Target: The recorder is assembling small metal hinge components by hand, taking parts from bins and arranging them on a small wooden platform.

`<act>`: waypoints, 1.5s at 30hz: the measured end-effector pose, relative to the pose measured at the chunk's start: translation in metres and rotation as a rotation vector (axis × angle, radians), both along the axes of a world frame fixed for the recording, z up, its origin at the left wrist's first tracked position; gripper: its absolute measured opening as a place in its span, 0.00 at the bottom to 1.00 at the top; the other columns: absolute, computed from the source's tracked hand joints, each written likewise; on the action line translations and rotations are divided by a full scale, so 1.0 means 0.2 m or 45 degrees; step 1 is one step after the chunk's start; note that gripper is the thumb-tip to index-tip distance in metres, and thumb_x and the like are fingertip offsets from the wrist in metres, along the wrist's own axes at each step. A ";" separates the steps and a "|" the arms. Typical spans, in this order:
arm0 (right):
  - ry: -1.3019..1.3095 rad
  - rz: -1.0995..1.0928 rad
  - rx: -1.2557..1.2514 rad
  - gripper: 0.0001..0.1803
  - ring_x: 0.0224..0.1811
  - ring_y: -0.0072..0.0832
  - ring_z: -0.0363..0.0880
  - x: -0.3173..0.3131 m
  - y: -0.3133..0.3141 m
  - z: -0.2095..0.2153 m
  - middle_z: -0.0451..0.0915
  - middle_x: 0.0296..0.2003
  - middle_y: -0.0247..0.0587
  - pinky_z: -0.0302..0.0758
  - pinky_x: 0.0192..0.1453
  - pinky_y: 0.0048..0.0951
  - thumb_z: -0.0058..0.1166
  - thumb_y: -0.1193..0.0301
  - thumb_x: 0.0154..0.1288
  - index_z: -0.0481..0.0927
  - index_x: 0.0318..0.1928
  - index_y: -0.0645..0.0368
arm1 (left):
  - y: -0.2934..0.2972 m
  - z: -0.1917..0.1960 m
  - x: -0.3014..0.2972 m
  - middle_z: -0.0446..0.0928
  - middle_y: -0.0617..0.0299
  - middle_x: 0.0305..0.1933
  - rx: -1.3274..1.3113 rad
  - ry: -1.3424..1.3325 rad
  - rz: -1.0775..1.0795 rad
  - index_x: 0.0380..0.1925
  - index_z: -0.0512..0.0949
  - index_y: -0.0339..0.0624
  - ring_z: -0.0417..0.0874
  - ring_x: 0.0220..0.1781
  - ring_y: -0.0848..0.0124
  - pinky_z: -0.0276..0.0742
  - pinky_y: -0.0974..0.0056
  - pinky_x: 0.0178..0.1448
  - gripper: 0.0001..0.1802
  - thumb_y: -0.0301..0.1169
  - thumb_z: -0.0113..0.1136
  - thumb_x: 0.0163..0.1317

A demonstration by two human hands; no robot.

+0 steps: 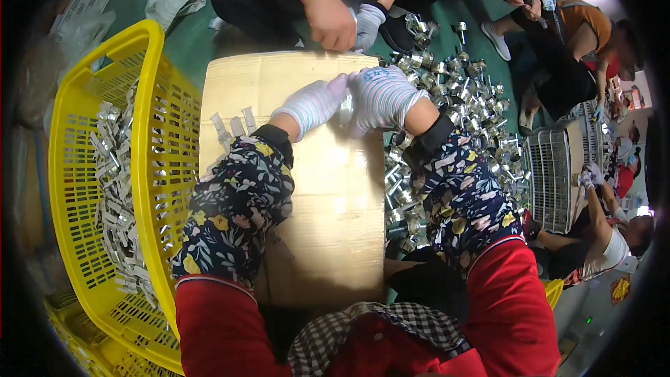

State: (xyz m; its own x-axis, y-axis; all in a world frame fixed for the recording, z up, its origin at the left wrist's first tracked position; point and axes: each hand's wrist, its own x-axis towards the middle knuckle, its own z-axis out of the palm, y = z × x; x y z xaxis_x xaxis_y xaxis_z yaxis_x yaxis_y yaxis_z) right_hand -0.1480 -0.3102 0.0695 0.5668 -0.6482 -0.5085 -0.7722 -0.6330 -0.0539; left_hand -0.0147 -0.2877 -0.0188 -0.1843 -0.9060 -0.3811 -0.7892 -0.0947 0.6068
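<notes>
At left stands a yellow perforated plastic basket (143,160). At upper centre, the left hand (312,105), in white striped knit, angles inward beside a small shiny piece (346,107), partly hidden between both hands; the right hand (384,97), gloved alike, arches back-upward, and which hand grips the piece cannot be told.

Head-worn fisheye, looking down, close above

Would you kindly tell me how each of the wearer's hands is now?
Left hand: curled; its contents cannot be told.
Right hand: curled; its contents cannot be told.
</notes>
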 end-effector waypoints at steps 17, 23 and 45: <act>0.141 0.022 -0.043 0.30 0.48 0.38 0.78 0.05 0.10 0.10 0.80 0.44 0.47 0.73 0.51 0.35 0.65 0.52 0.39 0.81 0.43 0.56 | 0.05 -0.09 -0.01 0.74 0.33 0.44 -0.072 0.057 0.240 0.41 0.75 0.28 0.71 0.52 0.43 0.62 0.54 0.60 0.43 0.59 0.20 0.63; 0.147 0.006 0.041 0.29 0.49 0.39 0.78 0.01 0.10 0.12 0.79 0.46 0.48 0.72 0.53 0.36 0.64 0.55 0.40 0.81 0.44 0.57 | 0.07 -0.03 -0.06 0.73 0.35 0.48 0.057 -0.014 0.311 0.43 0.74 0.28 0.71 0.54 0.45 0.61 0.55 0.61 0.42 0.58 0.21 0.63; 0.021 -0.120 0.340 0.26 0.26 0.36 0.79 -0.05 0.09 -0.04 0.81 0.26 0.45 0.75 0.33 0.32 0.67 0.55 0.31 0.83 0.28 0.63 | 0.17 0.13 -0.04 0.76 0.38 0.39 0.285 0.118 0.136 0.38 0.76 0.30 0.75 0.49 0.49 0.65 0.56 0.56 0.41 0.58 0.24 0.62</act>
State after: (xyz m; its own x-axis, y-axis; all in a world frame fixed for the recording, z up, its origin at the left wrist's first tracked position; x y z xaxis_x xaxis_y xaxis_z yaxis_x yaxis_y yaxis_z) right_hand -0.1583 -0.2916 0.0613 0.5007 -0.5391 -0.6772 -0.8290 -0.5237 -0.1961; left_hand -0.0220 -0.2539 0.0065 -0.1354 -0.8173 -0.5601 -0.7094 -0.3147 0.6307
